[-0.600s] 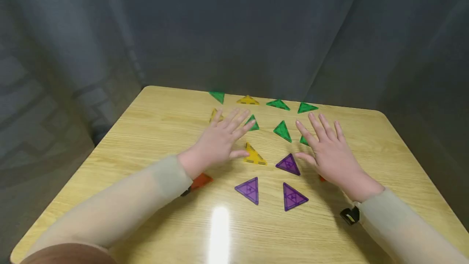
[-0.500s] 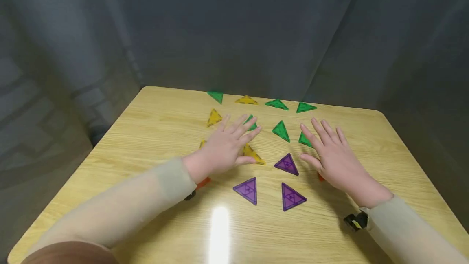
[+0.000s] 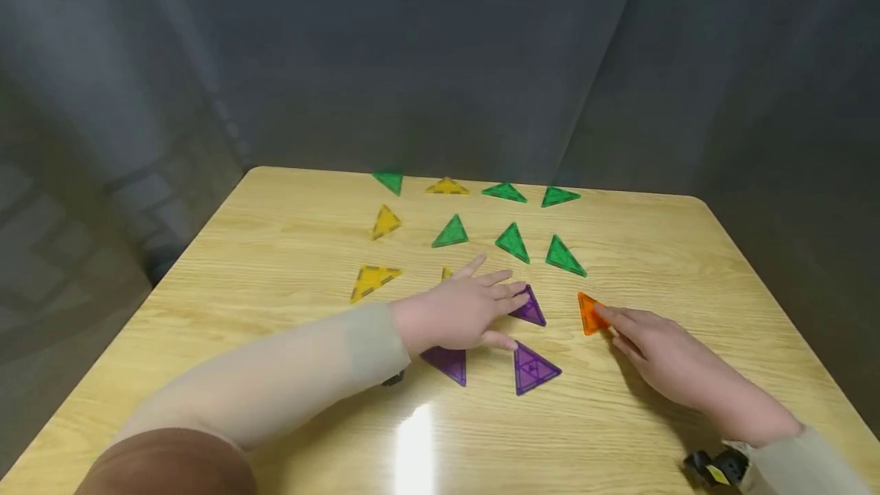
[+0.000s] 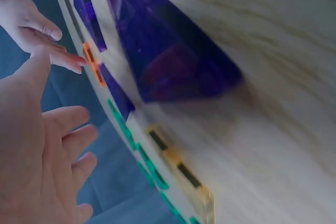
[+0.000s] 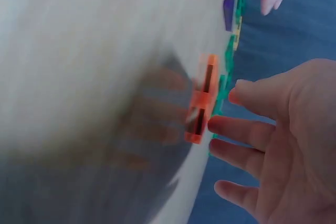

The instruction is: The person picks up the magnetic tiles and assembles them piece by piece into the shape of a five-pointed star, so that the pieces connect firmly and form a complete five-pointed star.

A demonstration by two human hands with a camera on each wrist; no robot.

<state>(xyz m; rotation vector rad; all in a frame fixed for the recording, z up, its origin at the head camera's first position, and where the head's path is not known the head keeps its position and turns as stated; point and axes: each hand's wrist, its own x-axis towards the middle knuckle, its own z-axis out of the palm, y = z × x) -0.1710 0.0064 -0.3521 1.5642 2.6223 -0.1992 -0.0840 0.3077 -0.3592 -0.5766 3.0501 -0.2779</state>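
Note:
My left hand (image 3: 462,313), fingers spread, hovers over the purple triangle tiles at mid-table and partly hides two of them. One purple tile (image 3: 535,370) shows fully near its thumb; in the left wrist view a large purple tile (image 4: 163,45) lies apart from the palm. At the right, my right hand (image 3: 663,354) reaches to an orange triangle tile (image 3: 590,315), its index fingertip over the tile's right edge. The right wrist view shows extended, slightly bent fingers at the orange tile (image 5: 202,100), not wrapped round it; contact is hard to confirm.
Several green triangle tiles (image 3: 512,241) lie beyond the hands. Yellow triangle tiles (image 3: 373,281) lie left and at the back; one is mostly hidden behind the left hand. The wooden table (image 3: 289,235) ends at a dark curtain (image 3: 412,59).
My left hand has moved right and nearer, from the yellow tiles to the purple ones. My right hand has drawn back and lowered to the orange tile, its fingers closer together. The view shifted slightly.

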